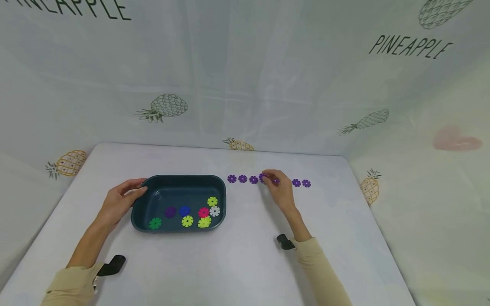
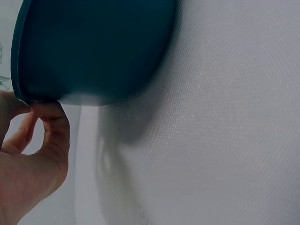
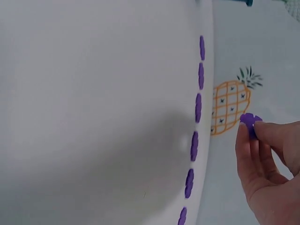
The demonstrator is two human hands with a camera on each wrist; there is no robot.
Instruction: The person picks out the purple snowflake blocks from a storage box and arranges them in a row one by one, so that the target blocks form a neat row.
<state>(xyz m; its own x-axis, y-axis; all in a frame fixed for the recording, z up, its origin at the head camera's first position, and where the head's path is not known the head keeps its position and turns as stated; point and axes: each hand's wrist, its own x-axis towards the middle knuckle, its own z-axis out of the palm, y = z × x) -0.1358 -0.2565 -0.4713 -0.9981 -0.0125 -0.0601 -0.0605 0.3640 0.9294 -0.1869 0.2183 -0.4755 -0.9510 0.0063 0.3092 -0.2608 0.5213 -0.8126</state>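
Note:
My left hand (image 1: 118, 205) pinches the left rim of a dark teal tray (image 1: 139, 216); the left wrist view shows thumb and fingers at the tray's edge (image 2: 17, 56). In my right hand (image 1: 282, 191) is a purple notched disc (image 3: 251, 123), pinched between thumb and fingertips above the table. Under and beside that hand runs a row of similar purple discs (image 1: 243, 179), lying flat; the hand hides part of the row. Inside the tray lie a green disc (image 1: 155, 223), a purple one (image 1: 170, 212), a blue one (image 1: 184, 211), a pink one (image 1: 203, 212), a white one (image 1: 215, 211) and several yellow ones (image 1: 187, 221).
The white table (image 1: 237, 263) reaches back to a pale curtain (image 1: 245, 76) printed with pineapples. The row of discs lies near the table's far edge, right of the tray. A black wrist device (image 1: 112, 266) sits at the left cuff, another (image 1: 285, 242) at the right.

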